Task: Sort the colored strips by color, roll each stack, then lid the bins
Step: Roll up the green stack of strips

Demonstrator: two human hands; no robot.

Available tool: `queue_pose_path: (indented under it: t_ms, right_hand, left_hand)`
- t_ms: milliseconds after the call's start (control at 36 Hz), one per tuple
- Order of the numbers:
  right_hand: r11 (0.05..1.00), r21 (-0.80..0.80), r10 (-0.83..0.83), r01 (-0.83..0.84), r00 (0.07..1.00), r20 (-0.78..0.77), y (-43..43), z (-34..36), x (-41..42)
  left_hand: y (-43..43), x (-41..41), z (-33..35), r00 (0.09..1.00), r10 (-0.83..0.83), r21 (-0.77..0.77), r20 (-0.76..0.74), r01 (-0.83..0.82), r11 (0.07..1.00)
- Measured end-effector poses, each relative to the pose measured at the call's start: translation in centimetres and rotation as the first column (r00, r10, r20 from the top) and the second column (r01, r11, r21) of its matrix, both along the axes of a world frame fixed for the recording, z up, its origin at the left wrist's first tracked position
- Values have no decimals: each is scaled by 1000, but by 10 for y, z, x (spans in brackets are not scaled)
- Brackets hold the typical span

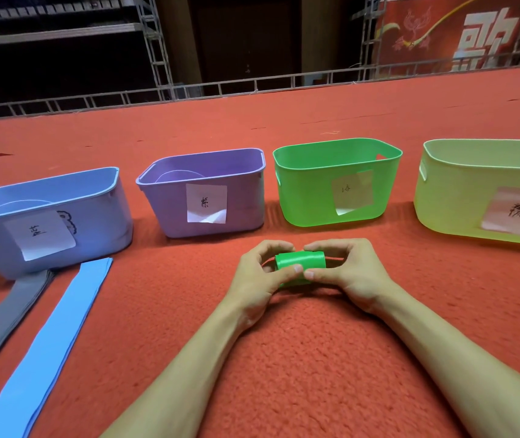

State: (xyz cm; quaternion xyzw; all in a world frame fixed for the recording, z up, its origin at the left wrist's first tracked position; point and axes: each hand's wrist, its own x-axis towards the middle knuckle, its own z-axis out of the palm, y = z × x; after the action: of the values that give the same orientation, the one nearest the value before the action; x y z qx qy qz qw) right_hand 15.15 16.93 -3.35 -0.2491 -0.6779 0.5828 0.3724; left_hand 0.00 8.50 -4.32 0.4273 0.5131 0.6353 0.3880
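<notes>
On the red carpet point(299, 358) just in front of the green bin point(315, 197), you hold the green roll point(299, 262) between both hands. Your left hand point(258, 276) pinches its left end and your right hand point(356, 273) pinches its right end, fingers curled over the top and thumbs pressed against the near side, thumb tips almost meeting. The roll lies crosswise and looks lifted slightly off the carpet, near the bin's front wall but not touching it.

The four bins stand in a row without lids: blue bin point(100, 216), purple bin point(239, 200), green bin, then yellow-green bin point(461, 210), with narrow gaps of carpet between them. The yellow-green bin's right end runs past the frame edge.

To your left, the blue strips point(56, 343) lie flat in a long stack, their far end close to the blue bin's front corner. The grey strips point(2, 324) lie beside them, their far end at the bin's base. Bare carpet spreads between your forearms and to your right. Beyond the bins it runs back to a truss rail point(252, 85).
</notes>
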Motion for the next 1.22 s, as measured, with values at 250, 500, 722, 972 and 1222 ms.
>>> queue_pose_path:
  t_ms: [250,500,722,972,1222]
  right_hand:
    - [998,57,-30,33,998,-53,2,-2,0]
    - [997,82,16,-12,999,-52,3,-4,0]
    - [996,60,63,-64,998,19,1,-2,3]
    - [989,142,40,-48,997,58,-1,2,2]
    - [990,135,29,-37,997,65,-2,1,1]
  left_hand:
    - [-3,-1,4,979,7,10,-202,-5,1000]
    - [-5,-4,7,976,55,16,-210,-52,998]
    - [-6,-2,8,953,92,40,-287,-84,996]
    - [-7,-1,9,942,104,60,-320,-90,994]
    - [-7,-2,8,952,101,53,-288,-90,995]
